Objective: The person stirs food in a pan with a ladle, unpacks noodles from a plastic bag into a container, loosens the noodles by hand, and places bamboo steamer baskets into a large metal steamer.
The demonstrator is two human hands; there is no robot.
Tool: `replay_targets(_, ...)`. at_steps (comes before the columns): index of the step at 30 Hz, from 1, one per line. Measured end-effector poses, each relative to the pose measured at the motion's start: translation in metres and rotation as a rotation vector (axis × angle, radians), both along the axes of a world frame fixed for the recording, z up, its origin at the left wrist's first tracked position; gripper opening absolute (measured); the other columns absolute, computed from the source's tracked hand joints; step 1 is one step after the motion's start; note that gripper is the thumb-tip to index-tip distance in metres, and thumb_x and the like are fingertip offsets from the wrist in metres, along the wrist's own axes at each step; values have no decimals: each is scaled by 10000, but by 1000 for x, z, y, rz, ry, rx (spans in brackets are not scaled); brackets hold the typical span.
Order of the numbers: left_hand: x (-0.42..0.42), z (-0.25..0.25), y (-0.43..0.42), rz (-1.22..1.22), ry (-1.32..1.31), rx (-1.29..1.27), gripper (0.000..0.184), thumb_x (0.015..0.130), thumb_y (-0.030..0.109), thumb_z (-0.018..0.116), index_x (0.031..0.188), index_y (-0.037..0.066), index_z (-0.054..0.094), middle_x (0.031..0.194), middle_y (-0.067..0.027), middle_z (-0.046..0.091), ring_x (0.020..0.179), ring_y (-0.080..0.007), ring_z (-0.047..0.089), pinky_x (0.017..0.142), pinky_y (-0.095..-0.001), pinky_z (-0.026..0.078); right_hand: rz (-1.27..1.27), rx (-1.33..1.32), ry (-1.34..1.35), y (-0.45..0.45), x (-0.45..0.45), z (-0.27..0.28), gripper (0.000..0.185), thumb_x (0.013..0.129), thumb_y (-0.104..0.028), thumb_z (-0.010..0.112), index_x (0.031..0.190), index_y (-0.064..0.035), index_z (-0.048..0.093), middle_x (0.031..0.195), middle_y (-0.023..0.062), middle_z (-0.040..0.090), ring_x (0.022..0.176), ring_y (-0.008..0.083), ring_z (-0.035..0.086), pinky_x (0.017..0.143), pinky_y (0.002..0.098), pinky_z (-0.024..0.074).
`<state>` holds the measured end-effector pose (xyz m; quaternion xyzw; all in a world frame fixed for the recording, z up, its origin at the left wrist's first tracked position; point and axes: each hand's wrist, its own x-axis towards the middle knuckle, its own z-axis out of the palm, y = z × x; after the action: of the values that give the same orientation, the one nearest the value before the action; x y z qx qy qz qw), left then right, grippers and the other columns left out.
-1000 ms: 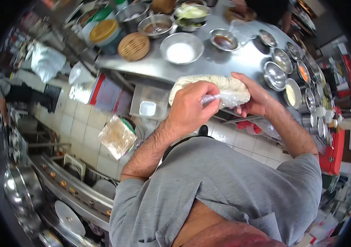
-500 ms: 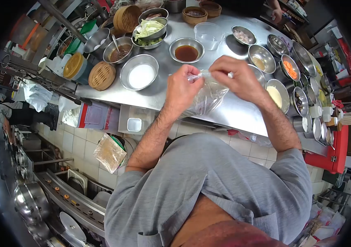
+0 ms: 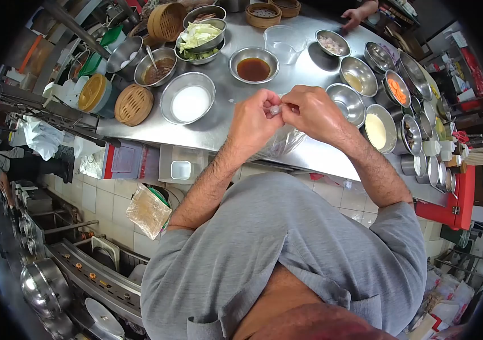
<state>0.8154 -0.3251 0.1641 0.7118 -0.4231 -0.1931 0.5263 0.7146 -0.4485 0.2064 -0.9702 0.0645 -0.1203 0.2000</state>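
Note:
A clear plastic bag (image 3: 285,140) hangs below my hands at the front edge of the steel table. My left hand (image 3: 252,120) pinches the bag's gathered top from the left. From the right, the fingers of my right hand (image 3: 316,113) close on the same twisted plastic, nearly touching the left fingertips. What the bag holds is mostly hidden by my hands and by glare. Just beyond them stands a metal bowl of dark brown liquid (image 3: 254,69). A bowl of white contents (image 3: 190,103) is left of my left hand, and a shiny metal bowl (image 3: 348,103) is beside my right hand.
The steel table (image 3: 218,131) also carries a bowl of cut cabbage (image 3: 201,35), a clear plastic tub (image 3: 283,42), a bamboo steamer (image 3: 133,105) and a bowl of pale yellow liquid (image 3: 378,131). Another person's hand (image 3: 353,18) reaches in at the far side.
My hands have come closer together, and the bag's neck is now bunched between the fingertips instead of stretched apart. The other person's hand has moved left over the table.

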Motion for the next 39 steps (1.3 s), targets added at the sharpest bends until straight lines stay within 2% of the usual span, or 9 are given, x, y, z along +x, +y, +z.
replay_targets(3, 4, -5, -1, -44, 80, -7, 224, 738, 83, 695, 901, -9, 572, 792, -57, 637, 722, -78, 591, 649, -229, 496, -49, 3, 14, 2, 2, -6, 141, 740, -75, 568, 823, 30, 613, 757, 172, 604, 687, 313, 598, 613, 382, 471)
replay_targets(6, 7, -11, -2, -71, 56, -73, 209, 735, 56, 651, 910, -30, 576, 773, -103, 648, 689, -160, 631, 657, -266, 515, -57, 21, 20, 2, 2, -10, 139, 752, -70, 561, 842, 30, 597, 783, 175, 602, 695, 319, 594, 617, 392, 470)
replay_targets(9, 8, -8, 1, -108, 107, -59, 194, 780, 66, 647, 936, -28, 582, 799, -50, 635, 703, -65, 575, 643, -215, 491, -58, 30, -67, 1, -3, -24, 102, 730, -72, 561, 784, 15, 551, 761, 177, 569, 706, 348, 575, 624, 434, 463)
replay_targets(15, 11, -11, -2, -165, 102, -70, 180, 790, 69, 632, 935, -27, 587, 795, -50, 633, 681, -67, 566, 644, -214, 489, 39, -177, -560, -5, -5, -55, 138, 703, -1, 614, 826, -9, 550, 739, 122, 543, 652, 290, 554, 588, 369, 464)
replay_targets(17, 11, -10, -5, -109, 9, -57, 172, 750, 49, 631, 894, -22, 568, 791, -112, 631, 683, -173, 623, 632, -279, 510, 54, -67, -505, -5, -3, -48, 124, 724, -36, 604, 837, -1, 564, 753, 131, 550, 663, 299, 556, 620, 376, 468)
replay_targets(20, 11, -10, -5, -114, -17, -48, 181, 751, 41, 644, 908, -23, 580, 770, -52, 626, 664, -68, 566, 637, -218, 489, 32, 61, -160, -8, -8, -21, 116, 747, -74, 580, 829, 7, 571, 748, 149, 558, 691, 314, 564, 656, 392, 469)
replay_targets(30, 1, -6, -1, -101, -173, -16, 221, 715, 41, 669, 910, -9, 579, 733, -54, 615, 621, -87, 563, 602, -239, 486, 58, -32, 240, -9, 2, 3, 163, 768, -130, 521, 792, 26, 561, 796, 205, 589, 776, 366, 580, 716, 448, 466)
replay_targets(32, 2, -6, -2, -128, -143, -78, 222, 722, 45, 662, 922, -11, 582, 714, -53, 607, 598, -83, 547, 580, -239, 474, 40, -104, 41, -9, -4, -15, 114, 735, -78, 548, 790, 19, 567, 773, 170, 577, 696, 347, 568, 626, 427, 468)
replay_targets(39, 12, 5, -5, -323, -70, 20, 214, 733, 63, 651, 920, -16, 582, 752, -62, 601, 608, -89, 535, 573, -237, 456, -86, -192, -355, 3, -19, -47, 100, 711, -65, 588, 763, -24, 514, 739, 132, 515, 676, 319, 562, 593, 424, 485)
